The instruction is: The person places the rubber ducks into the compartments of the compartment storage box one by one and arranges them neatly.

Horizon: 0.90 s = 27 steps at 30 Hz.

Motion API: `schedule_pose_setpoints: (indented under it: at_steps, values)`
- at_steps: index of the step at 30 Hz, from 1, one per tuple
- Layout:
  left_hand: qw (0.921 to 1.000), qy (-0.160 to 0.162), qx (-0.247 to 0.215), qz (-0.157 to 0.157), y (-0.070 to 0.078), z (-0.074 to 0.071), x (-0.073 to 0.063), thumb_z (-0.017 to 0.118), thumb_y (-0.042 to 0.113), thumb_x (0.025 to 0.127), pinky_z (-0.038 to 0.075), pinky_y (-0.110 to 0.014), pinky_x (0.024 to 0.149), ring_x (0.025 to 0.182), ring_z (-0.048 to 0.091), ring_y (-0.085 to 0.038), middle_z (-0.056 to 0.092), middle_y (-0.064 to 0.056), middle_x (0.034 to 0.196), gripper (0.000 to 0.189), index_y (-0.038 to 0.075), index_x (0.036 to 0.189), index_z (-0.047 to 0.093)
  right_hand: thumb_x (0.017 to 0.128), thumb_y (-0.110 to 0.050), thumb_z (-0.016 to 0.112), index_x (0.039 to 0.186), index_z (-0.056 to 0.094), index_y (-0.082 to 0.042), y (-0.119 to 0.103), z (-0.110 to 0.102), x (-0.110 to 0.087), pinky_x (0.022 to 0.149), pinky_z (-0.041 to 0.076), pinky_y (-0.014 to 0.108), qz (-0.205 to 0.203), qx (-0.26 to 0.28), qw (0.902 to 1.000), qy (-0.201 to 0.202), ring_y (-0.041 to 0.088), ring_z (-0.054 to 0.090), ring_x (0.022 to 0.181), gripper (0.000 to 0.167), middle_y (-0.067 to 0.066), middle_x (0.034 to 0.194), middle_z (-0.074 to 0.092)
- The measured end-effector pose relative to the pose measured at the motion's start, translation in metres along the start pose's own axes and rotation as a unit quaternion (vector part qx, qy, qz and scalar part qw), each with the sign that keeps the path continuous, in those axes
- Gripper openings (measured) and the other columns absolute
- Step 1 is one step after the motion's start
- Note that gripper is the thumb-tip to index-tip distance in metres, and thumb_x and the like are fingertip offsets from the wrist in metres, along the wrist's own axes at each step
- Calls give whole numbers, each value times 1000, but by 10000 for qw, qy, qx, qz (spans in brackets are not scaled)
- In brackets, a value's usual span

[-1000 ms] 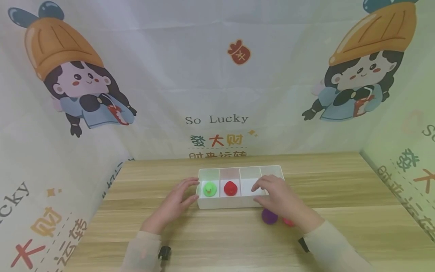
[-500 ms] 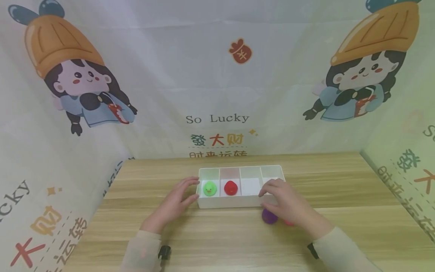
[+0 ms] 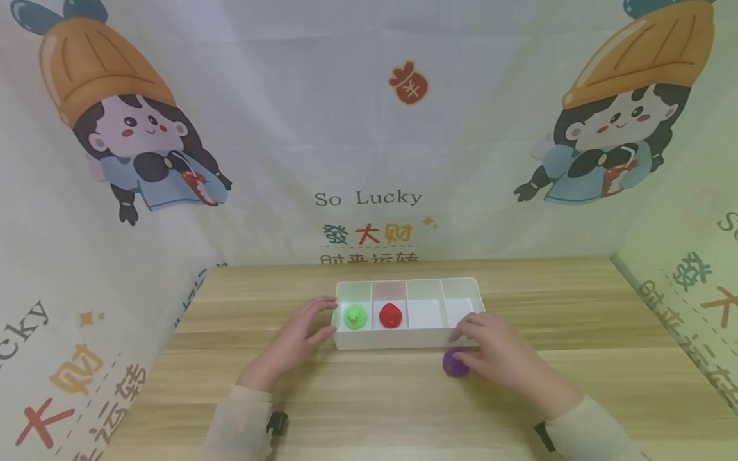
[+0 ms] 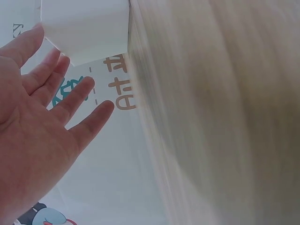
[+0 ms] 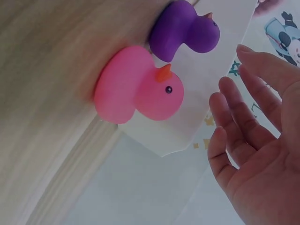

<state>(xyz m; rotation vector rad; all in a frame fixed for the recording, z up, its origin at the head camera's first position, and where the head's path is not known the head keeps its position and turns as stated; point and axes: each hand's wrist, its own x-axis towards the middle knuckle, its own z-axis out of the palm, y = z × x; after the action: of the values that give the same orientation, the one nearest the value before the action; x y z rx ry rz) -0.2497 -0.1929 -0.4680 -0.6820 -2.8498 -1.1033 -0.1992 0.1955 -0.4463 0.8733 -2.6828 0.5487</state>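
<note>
Left hand, spread, likely steadies the tray; right hand, loosely spread, hovers by the purple duck

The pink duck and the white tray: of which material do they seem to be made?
Pink duck: probably vinyl or rubber, matte to satin; its smooth, rounded, evenly coloured body suggests moulding. White tray: likely rigid plastic, smooth, judging by thin, straight dividers.

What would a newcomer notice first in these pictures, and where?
Probably the bright green duck and red toy, on the left inside the white tray. Next, the purple duck and pink duck outside it, near the right hand. Cartoon figures also stand out on the backdrop.
</note>
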Motion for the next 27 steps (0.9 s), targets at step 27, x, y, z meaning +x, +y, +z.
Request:
schedule_pose_setpoints:
  at_steps: [27]
  values:
    - [9998, 113, 14, 149, 2, 1, 2, 68, 15, 100, 30, -60, 125, 150, 40, -39, 48, -15, 158, 46, 3, 142, 55, 73, -39, 92, 96, 74, -20, -11, 11, -13, 83, 46, 38, 325, -754, 9966, -78, 10, 56, 84, 34, -6, 94, 74]
